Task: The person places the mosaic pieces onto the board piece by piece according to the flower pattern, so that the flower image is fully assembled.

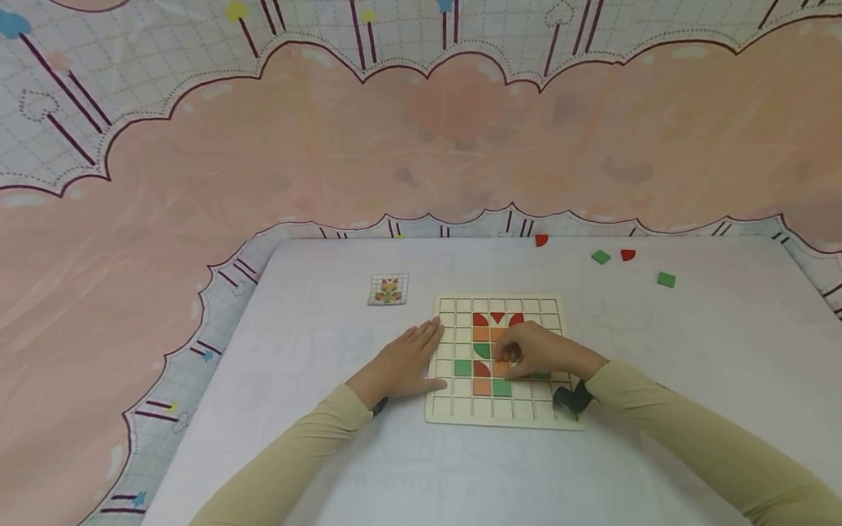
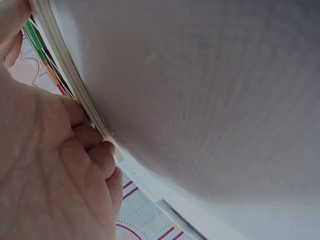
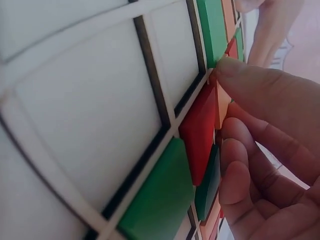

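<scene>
A cream grid board (image 1: 449, 408) lies on the table, several red, orange and green tiles set in its squares. My left hand (image 1: 409, 362) rests at the board's left side, fingers straight and thumb spread along the edge; the left wrist view shows its palm (image 2: 55, 165) beside the board's rim. Over the middle of the board, my right hand (image 1: 537, 348) has curled fingers, with thumb and fingers at an orange tile (image 3: 222, 102). Next to that tile sit a red quarter-round tile (image 3: 201, 132) and a green tile (image 3: 160, 195). The right hand hides part of the pattern.
A small pattern card (image 1: 388, 289) lies behind the board on the left. Toward the back right are loose tiles: two red quarter-rounds (image 1: 542, 240) and two green squares (image 1: 666, 279). A patterned cloth (image 1: 412, 141) hangs beyond the white table (image 1: 363, 479).
</scene>
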The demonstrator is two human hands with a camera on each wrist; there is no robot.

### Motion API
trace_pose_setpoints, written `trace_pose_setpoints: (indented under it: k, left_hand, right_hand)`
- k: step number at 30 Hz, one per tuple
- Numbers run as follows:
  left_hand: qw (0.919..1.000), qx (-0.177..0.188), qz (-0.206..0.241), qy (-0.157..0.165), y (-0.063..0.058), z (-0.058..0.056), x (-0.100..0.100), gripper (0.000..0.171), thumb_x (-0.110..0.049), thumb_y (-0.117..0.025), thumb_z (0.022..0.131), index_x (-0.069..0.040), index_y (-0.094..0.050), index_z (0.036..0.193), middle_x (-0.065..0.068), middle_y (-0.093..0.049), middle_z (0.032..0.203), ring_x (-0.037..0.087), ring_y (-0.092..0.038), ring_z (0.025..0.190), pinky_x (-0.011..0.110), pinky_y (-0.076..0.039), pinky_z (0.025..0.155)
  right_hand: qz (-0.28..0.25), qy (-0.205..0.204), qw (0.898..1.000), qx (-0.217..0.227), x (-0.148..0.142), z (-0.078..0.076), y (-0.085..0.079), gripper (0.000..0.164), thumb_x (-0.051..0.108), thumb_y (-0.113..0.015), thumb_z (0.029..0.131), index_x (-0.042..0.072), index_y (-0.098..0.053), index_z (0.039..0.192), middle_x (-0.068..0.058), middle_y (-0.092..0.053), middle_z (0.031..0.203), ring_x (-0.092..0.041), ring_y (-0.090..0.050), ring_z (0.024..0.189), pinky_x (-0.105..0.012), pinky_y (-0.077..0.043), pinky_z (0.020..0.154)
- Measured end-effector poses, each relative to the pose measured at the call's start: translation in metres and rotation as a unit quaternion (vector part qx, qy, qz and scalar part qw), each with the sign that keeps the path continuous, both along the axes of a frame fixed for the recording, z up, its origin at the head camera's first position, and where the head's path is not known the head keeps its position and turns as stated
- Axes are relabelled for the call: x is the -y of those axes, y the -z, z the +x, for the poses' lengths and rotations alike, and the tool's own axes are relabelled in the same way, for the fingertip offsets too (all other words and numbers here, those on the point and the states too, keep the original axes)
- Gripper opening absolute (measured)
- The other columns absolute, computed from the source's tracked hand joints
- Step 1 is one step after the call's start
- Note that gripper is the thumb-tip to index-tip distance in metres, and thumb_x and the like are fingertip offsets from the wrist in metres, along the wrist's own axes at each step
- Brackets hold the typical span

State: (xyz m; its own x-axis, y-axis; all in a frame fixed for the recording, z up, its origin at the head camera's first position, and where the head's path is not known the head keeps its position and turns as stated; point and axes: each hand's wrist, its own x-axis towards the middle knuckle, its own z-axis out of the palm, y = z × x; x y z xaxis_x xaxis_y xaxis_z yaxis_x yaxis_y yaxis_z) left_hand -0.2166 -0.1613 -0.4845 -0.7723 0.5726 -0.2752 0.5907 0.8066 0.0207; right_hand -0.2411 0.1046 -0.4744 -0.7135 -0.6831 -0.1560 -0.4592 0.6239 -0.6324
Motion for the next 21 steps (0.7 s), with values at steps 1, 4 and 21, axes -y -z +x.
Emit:
trace_pose_setpoints:
  k: [1,4,21]
  left_hand:
    - [1.0,0.0,0.0,0.001,0.0,-0.0001,0.0,0.091,-0.063,-0.042,0.09,-0.003,-0.009,0.151,0.012,-0.006,0.159,0.024,-0.01,0.148,0.036,-0.015,0.121]
    - [1.0,0.001,0.001,0.0,0.0003,0.0,0.0001,0.091,-0.063,-0.041,0.09,-0.003,-0.009,0.151,0.012,-0.006,0.159,0.024,-0.009,0.148,0.036,-0.015,0.121]
    - [1.0,0.002,0.001,-0.004,0.0002,0.0015,0.0,0.091,-0.063,-0.042,0.09,-0.003,-0.009,0.151,0.012,-0.006,0.159,0.023,-0.009,0.148,0.036,-0.014,0.121]
  right_hand:
    - [0.005,0.0,1.0,-0.005,0.0,0.0002,-0.0004,0.018,0.014,-0.08,0.073,0.011,-0.07,0.088,0.004,-0.064,0.078,-0.008,-0.052,0.071,-0.018,-0.047,0.064]
    - [0.017,0.002,1.0,-0.019,-0.0004,0.0014,-0.0023,0.017,0.016,-0.081,0.073,0.011,-0.07,0.086,0.004,-0.063,0.077,-0.007,-0.051,0.069,-0.017,-0.045,0.063]
    - [0.003,-0.005,1.0,-0.027,-0.0037,0.0032,-0.003,0.015,0.015,-0.081,0.072,0.01,-0.068,0.079,0.003,-0.059,0.072,-0.006,-0.049,0.066,-0.017,-0.045,0.059]
